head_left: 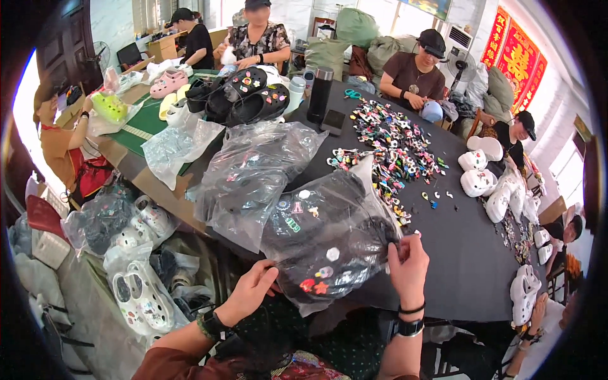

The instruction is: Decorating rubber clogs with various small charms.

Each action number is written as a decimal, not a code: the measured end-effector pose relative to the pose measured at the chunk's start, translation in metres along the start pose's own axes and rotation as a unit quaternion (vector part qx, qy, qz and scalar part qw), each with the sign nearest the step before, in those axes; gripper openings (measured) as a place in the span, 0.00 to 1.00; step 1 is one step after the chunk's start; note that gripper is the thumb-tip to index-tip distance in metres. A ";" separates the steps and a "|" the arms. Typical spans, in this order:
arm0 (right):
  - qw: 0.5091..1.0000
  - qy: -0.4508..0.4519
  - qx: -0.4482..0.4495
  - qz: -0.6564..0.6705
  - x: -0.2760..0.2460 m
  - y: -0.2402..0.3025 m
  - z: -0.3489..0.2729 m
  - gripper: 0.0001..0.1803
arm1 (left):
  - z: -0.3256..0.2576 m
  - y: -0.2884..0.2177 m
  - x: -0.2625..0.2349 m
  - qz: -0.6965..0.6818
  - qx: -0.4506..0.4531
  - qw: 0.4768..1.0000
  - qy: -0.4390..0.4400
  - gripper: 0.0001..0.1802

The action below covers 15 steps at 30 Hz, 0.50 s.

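The left hand (248, 292) is pinching the lower edge of a clear plastic bag (329, 237) holding black clogs with coloured charms; the right hand (408, 266) is gripping the bag's right side with closed fingers; the bag is lying at the near edge of the black tabletop (468, 253); a heap of small charms (392, 152) is lying just beyond it.

Blk clogs (329, 244), clear bag (354, 209), blk tablecloth (468, 253).
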State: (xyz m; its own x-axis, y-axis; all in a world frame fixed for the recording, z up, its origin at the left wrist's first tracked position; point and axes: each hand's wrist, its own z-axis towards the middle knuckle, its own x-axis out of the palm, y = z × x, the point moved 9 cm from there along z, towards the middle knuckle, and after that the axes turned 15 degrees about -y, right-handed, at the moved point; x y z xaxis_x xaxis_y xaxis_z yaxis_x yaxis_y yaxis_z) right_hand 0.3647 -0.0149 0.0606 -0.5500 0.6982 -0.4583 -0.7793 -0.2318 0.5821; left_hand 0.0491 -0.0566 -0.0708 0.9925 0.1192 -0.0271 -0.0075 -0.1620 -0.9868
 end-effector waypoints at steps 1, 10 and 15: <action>1.000 0.012 0.014 -0.007 -0.010 0.001 -0.006 0.12 | 0.001 0.000 0.004 0.008 -0.007 1.000 0.011 0.23; 0.950 0.090 0.238 0.179 -0.053 -0.008 -0.079 0.08 | 0.012 0.008 0.006 -0.113 -0.027 0.992 -0.051 0.24; 0.890 0.011 0.383 0.246 -0.064 -0.042 -0.084 0.08 | 0.015 -0.011 0.010 -0.038 0.041 0.997 -0.056 0.24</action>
State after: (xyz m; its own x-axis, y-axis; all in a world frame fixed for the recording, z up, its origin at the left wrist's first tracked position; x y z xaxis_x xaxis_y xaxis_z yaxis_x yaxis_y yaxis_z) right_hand 0.4077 -0.1070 0.0091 -0.7806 0.6243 -0.0302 -0.0142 0.0305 0.9994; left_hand 0.0573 -0.0393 -0.0631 0.9709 0.2368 0.0353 0.0529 -0.0684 -0.9963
